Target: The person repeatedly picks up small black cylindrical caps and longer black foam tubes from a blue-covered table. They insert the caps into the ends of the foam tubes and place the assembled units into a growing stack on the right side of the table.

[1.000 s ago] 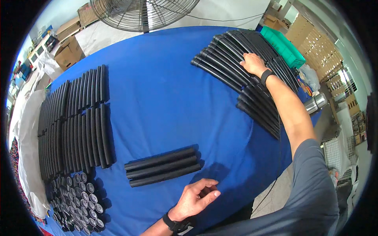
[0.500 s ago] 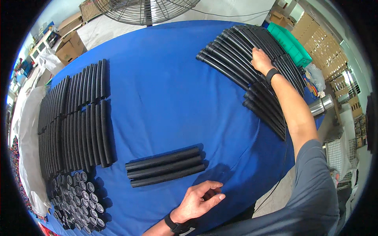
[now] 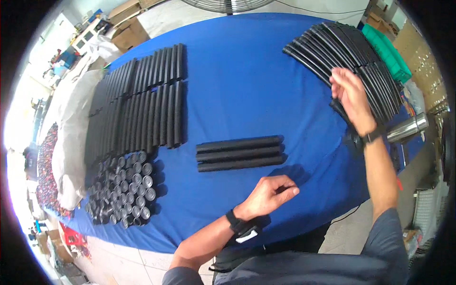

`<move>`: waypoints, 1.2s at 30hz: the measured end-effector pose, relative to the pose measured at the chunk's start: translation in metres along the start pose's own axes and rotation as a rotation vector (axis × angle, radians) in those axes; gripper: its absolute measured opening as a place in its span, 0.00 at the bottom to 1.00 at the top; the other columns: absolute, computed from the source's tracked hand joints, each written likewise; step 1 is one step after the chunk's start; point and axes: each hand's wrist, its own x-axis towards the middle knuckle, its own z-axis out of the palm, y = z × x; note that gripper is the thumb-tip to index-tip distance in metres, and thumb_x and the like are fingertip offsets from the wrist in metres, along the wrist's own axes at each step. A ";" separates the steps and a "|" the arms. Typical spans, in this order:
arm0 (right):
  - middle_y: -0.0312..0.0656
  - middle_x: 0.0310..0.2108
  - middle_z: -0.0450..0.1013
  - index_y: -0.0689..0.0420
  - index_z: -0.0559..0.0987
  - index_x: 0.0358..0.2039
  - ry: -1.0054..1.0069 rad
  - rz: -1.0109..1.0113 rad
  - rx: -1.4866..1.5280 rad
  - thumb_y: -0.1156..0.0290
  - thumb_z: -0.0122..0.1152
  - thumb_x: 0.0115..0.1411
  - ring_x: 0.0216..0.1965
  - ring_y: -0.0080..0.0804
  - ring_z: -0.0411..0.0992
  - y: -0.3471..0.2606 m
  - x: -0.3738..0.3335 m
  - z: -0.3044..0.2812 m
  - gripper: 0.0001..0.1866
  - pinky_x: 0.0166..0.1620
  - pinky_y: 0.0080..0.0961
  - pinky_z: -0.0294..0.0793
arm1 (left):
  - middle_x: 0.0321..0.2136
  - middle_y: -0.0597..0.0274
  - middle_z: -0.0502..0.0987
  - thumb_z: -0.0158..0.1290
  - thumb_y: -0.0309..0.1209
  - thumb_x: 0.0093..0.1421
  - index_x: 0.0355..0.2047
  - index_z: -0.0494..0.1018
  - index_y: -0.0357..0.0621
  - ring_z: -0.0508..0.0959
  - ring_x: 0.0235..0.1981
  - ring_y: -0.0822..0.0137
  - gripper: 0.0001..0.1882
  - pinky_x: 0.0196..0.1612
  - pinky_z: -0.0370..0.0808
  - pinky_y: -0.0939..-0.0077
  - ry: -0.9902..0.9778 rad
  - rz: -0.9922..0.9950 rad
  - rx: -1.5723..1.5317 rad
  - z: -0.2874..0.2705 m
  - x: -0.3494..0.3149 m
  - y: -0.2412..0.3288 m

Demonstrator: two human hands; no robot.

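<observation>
My left hand hovers over the blue cloth, fingers loosely bent and thumb apart, with nothing visible in it. Just beyond it, three black foam-like tubes lie side by side. My right hand is raised over the near left edge of a fanned stack of glossy black tubes at the far right. Its fingers are stretched out, and I see nothing held in them. Part of the stack is hidden behind that hand and wrist.
Rows of black tubes cover the table's left side. Nearer lie several round black caps. A green bin and a steel flask are at the right. A fan stands beyond the blue tablecloth.
The view has shifted, so the table sits further right and higher. My right hand has drawn back from the glossy tubes toward me, its fingers straightening. My left hand stays near the three tubes.
</observation>
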 end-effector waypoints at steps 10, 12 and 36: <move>0.33 0.29 0.75 0.58 0.80 0.43 -0.100 0.301 1.028 0.69 0.61 0.68 0.26 0.21 0.69 0.088 -0.118 0.046 0.08 0.28 0.20 0.69 | 0.25 0.70 0.77 0.57 0.35 0.69 0.34 0.79 0.37 0.75 0.26 0.79 0.12 0.29 0.73 0.80 0.033 -0.074 -0.093 0.016 0.001 0.000; 0.33 0.27 0.74 0.58 0.80 0.43 -0.196 0.234 1.044 0.68 0.61 0.68 0.24 0.20 0.68 0.110 -0.106 0.041 0.08 0.27 0.18 0.66 | 0.26 0.68 0.78 0.58 0.34 0.68 0.37 0.79 0.36 0.76 0.27 0.76 0.11 0.31 0.74 0.78 0.148 0.001 0.098 0.016 -0.014 0.005; 0.34 0.34 0.74 0.59 0.78 0.45 -0.680 0.144 0.580 0.64 0.62 0.67 0.34 0.20 0.71 0.065 -0.137 0.049 0.12 0.38 0.19 0.72 | 0.43 0.53 0.75 0.55 0.17 0.47 0.53 0.74 0.41 0.77 0.46 0.51 0.29 0.52 0.74 0.57 0.225 0.016 1.454 -0.021 -0.080 0.019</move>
